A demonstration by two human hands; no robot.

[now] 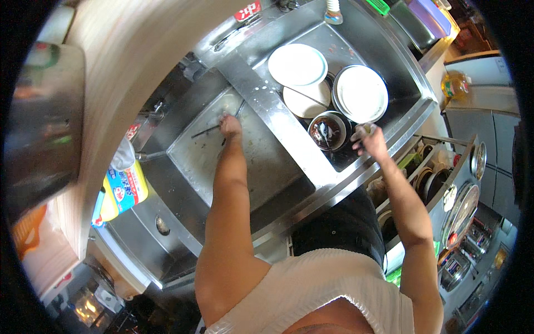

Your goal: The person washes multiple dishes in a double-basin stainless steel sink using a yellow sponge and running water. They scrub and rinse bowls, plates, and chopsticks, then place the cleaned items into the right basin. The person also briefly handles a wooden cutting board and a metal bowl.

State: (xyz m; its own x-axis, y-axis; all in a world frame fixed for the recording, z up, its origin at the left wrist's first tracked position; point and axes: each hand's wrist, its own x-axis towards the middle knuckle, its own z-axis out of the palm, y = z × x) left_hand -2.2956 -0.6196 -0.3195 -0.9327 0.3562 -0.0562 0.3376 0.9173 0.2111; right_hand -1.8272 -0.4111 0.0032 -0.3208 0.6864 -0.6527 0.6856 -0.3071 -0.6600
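My left hand [230, 125] is down in the left basin of a stainless steel sink [267, 112], closed around a thin dark stick-like utensil [204, 132]. Cloudy water and dark bits lie in that basin. Over the right basin, my right hand [369, 140] has bent fingers around a small light-coloured thing, perhaps a scrubber or cloth [367, 127]. It is beside a stack of white plates [361, 92] and a round pot [327, 131] with dark liquid and a spoon inside. A white oval plate [298, 64] partly overlaps a cream round dish [304, 102], with a chopstick-like stick across it.
A yellow and blue detergent jug [125, 190] stands left of the sink. A white flexible hose [333, 12] hangs at the far edge. Plastic containers [429, 16] sit at the upper right. To my right, an open drawer rack [425, 167] holds dishes. An oil bottle [454, 85] is beyond.
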